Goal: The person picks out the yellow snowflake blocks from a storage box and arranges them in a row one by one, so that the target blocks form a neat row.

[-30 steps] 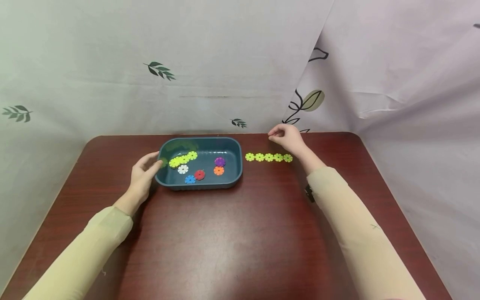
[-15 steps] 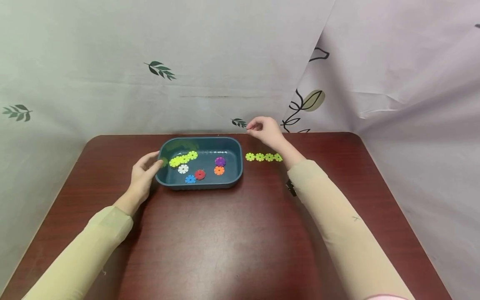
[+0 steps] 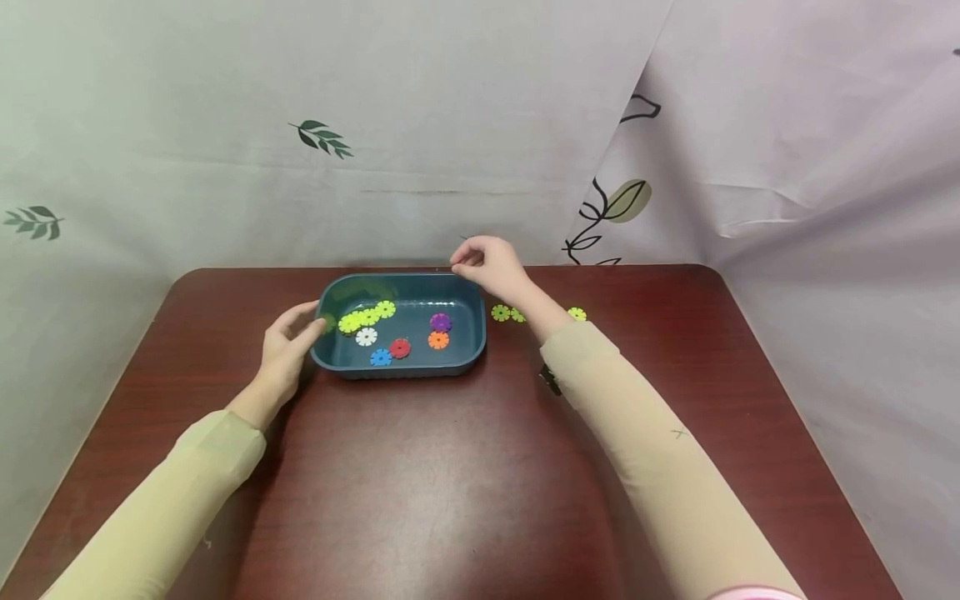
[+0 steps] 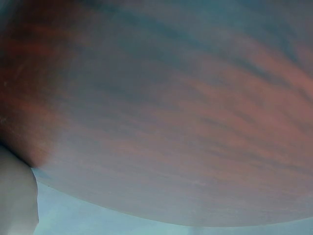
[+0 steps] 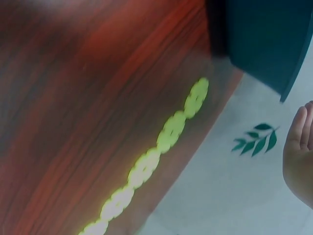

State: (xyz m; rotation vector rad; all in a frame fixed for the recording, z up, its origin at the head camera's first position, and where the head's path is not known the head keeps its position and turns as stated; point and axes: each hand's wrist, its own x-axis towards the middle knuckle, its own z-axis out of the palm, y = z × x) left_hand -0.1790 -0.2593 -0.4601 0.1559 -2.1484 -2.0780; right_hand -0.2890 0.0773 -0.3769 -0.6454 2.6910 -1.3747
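Note:
My left hand (image 3: pixel 288 346) grips the left end of a dark teal plastic tray (image 3: pixel 405 372), thumb over the rim. My right hand (image 3: pixel 491 265) hovers by the tray's back right corner, fingers loosely bent, with nothing visible in them. Inside the tray lie several yellow-green notched discs (image 3: pixel 367 317), plus a white disc (image 3: pixel 366 337), a blue disc (image 3: pixel 381 357), a red disc (image 3: pixel 400 348), a purple disc (image 3: pixel 440 322) and an orange disc (image 3: pixel 438 340). Right of it runs a row of yellow-green discs (image 5: pixel 144 168), partly hidden by the right forearm in the head view.
The reddish-brown wooden table (image 3: pixel 420 475) ends at a hanging pale cloth (image 3: pixel 450 125) with leaf prints. In the left wrist view, mostly blurred tabletop (image 4: pixel 171 132) shows, with part of the hand (image 4: pixel 17 196) at the lower left.
My right hand has moved left from above the disc row's right end to the tray's back right corner. The left hand, tray and discs have stayed put.

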